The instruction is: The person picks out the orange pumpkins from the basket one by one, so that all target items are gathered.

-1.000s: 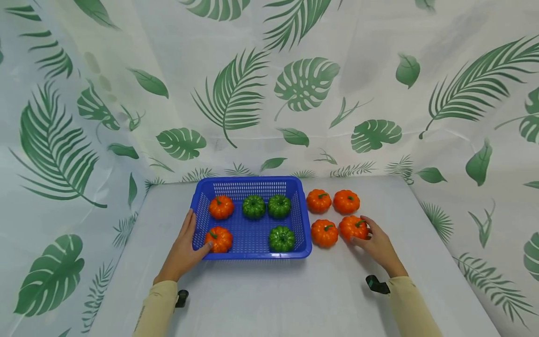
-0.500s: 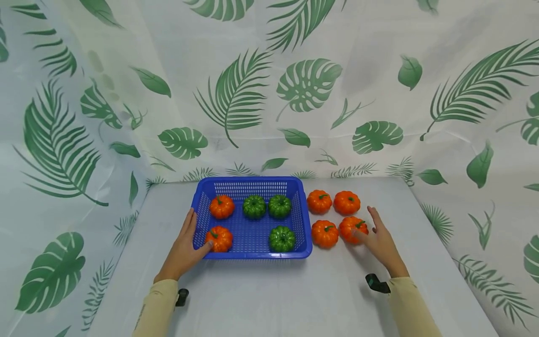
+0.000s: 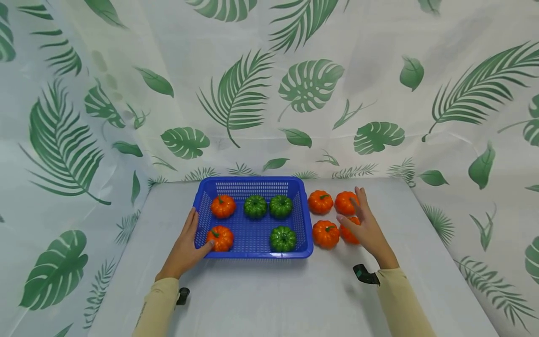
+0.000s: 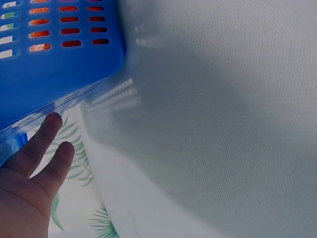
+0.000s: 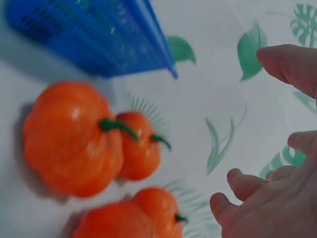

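Note:
A blue plastic basket [image 3: 249, 255] holds two orange toy pumpkins [image 3: 223, 206] and three green toy pumpkins [image 3: 283, 238]. My left hand [image 3: 183, 252] lies at the basket's left side, thumb over the front left corner; in the left wrist view its extended fingers [image 4: 57, 163] come right up to the rim. Several orange pumpkins [image 3: 325, 234] stand on the table right of the basket. Over the two rightmost ones, the nearer pumpkin [image 3: 350, 234] and the farther pumpkin [image 3: 345, 202], my right hand [image 3: 372, 236] hovers with fingers spread and nothing held, partly covering both.
The white tabletop [image 3: 269, 295] ends at the back against a hanging white sheet [image 3: 252, 154] with green leaf prints. The same sheet rises on both sides. A dark wrist device [image 3: 365, 274] sticks out beside the right sleeve [image 3: 402, 299].
My right hand lets go of the near right pumpkin, spreads its fingers, then moves up and left toward the farther pumpkin. The left hand and the basket stay in place.

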A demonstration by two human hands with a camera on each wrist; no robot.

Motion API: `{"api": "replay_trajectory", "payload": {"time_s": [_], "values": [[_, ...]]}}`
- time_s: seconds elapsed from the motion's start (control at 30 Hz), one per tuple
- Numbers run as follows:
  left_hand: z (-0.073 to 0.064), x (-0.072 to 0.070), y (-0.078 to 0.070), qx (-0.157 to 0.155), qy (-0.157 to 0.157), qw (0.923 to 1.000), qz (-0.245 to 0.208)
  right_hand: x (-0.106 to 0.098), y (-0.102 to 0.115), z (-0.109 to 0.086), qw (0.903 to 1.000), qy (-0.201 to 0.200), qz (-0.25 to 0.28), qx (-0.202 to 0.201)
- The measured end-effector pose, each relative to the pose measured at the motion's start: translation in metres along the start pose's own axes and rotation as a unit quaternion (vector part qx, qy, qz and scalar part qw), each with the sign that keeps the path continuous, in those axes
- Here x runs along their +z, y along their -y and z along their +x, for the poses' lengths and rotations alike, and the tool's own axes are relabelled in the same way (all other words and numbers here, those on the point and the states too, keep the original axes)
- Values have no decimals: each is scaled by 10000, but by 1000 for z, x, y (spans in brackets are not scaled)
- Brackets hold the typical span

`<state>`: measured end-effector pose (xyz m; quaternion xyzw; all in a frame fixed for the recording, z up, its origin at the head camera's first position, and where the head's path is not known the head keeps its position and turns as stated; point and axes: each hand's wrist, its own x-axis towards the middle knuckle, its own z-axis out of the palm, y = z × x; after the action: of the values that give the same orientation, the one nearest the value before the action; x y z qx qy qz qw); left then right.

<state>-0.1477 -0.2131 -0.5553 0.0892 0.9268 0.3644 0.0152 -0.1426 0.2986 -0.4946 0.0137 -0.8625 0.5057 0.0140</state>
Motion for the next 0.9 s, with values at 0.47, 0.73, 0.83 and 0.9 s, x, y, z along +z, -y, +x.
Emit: {"api": "replay_trajectory", "payload": {"time_s": [0.47,0.73,0.83,0.9], "values": [[0,-1,-3,-38,31,10000,-12,40,44,23,9961,481,471,-570],[1,0,-1,-104,48,9999,0,71,72,34,9904,1001,362,-878],[1,0,-1,-105,57,9999,-4,83,78,40,9863,1202,346,-1078],[1,-1,-1,-89,56,9999,-9,91,82,45,9831,1293,373,-1238]]}}
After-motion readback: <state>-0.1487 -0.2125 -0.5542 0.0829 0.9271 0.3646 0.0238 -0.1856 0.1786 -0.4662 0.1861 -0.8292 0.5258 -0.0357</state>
